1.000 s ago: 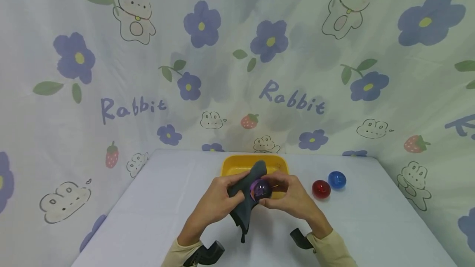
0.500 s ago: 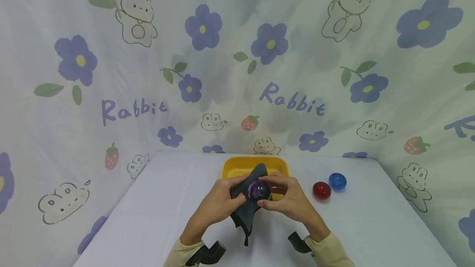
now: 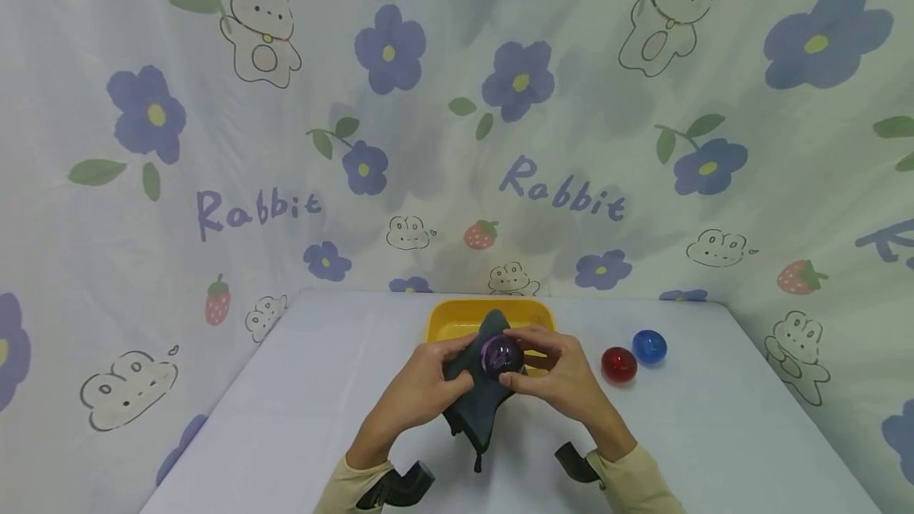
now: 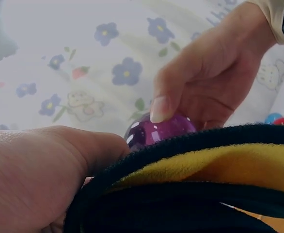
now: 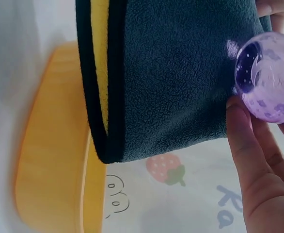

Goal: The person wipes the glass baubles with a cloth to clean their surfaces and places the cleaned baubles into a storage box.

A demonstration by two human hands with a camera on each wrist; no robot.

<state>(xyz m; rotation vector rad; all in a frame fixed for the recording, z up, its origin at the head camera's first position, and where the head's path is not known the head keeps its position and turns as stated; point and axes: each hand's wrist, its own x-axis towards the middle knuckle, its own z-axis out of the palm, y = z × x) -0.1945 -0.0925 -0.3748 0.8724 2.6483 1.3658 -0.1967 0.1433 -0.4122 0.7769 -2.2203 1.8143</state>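
My left hand (image 3: pixel 428 387) grips a folded dark grey cloth (image 3: pixel 477 407) with black edging and a yellow inner side, which shows in the left wrist view. A clear purple ball (image 3: pixel 502 357) lies against the cloth's face. Thumb and fingers of my right hand (image 3: pixel 560 379) pinch this ball from the right. In the right wrist view the ball (image 5: pixel 268 77) is see-through, with small flower marks and lettering on it. The left thumb presses on the cloth close to the ball. Both hands are raised over the table, in front of a yellow tub (image 3: pixel 446 316).
On the white table (image 3: pixel 300 371), a red ball (image 3: pixel 618 365) and a blue ball (image 3: pixel 649 347) sit side by side to the right of the tub. Behind the table hangs a curtain (image 3: pixel 457 125) printed with rabbits and flowers.
The purple ball has turned in my right fingers and shifted slightly across the cloth. More of the cloth's lower part now spreads below it. The red and blue balls stay put.
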